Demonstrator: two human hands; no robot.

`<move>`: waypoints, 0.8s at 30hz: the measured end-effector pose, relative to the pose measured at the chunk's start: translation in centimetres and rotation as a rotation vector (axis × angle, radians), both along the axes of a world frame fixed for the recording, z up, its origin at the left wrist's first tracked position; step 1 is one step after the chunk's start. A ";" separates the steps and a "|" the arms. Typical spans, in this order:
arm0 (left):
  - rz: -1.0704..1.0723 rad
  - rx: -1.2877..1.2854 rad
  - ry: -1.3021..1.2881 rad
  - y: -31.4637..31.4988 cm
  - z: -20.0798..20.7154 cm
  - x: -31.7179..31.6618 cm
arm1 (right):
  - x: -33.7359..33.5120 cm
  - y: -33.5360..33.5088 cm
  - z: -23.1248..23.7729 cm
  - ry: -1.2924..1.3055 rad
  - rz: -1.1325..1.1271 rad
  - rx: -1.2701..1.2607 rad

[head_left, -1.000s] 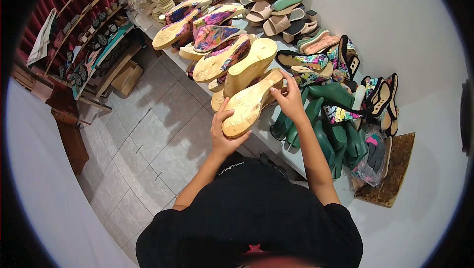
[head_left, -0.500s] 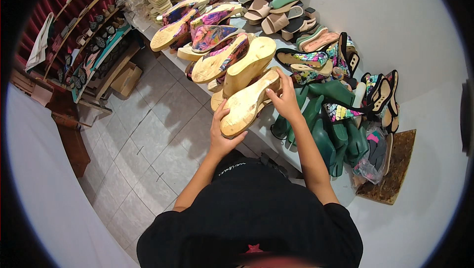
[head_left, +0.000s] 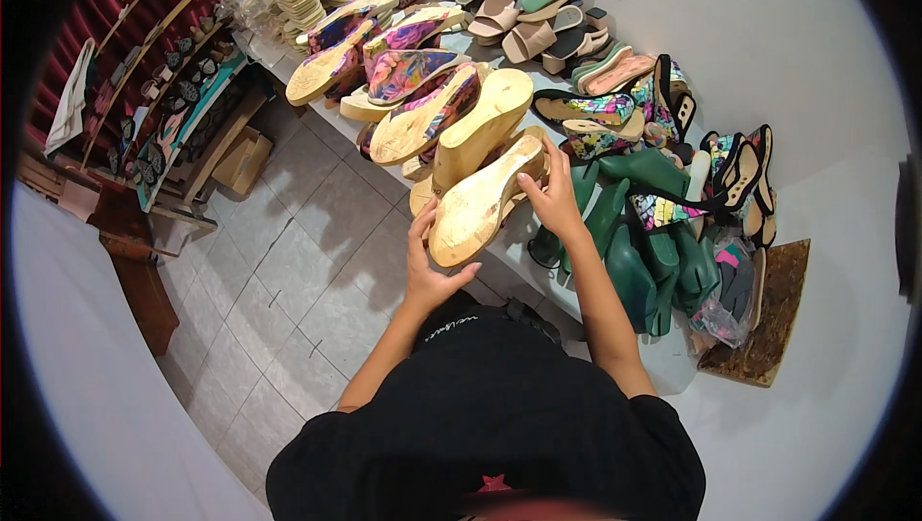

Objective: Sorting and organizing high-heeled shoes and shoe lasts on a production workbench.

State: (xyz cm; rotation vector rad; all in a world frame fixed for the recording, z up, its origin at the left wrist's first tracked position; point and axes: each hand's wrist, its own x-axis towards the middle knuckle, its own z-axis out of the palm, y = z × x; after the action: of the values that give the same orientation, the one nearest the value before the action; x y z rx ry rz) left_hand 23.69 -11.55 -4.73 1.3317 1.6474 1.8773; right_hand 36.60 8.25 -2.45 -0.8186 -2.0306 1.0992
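A person's right hand point(head_left: 552, 194) pinches the far end of a pale wooden wedge sole point(head_left: 469, 212) between thumb and fingers, while the left hand point(head_left: 428, 269) spreads at its broad end, thumb off the wood. The sole is at the near edge of a white table point(head_left: 669, 360); green shoe lasts point(head_left: 630, 264) crowd the table's right part, floral wedge sandals point(head_left: 415, 77) its left.
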 end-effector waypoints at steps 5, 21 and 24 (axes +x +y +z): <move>0.033 0.004 0.096 -0.5 1.2 -0.7 | 0.1 0.0 0.0 -0.002 -0.035 0.047; 0.015 0.741 0.314 4.4 8.4 4.7 | 9.7 -2.6 -0.3 0.051 -0.584 0.165; -0.240 0.584 0.277 5.9 8.5 8.1 | 15.3 -3.5 -1.1 0.022 -0.807 0.223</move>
State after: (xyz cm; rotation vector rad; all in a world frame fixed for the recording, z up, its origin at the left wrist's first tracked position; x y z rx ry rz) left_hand 31.78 -5.69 3.74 1.9904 0.9978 2.1824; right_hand 51.86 4.71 -3.54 -1.3235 -1.5157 0.4126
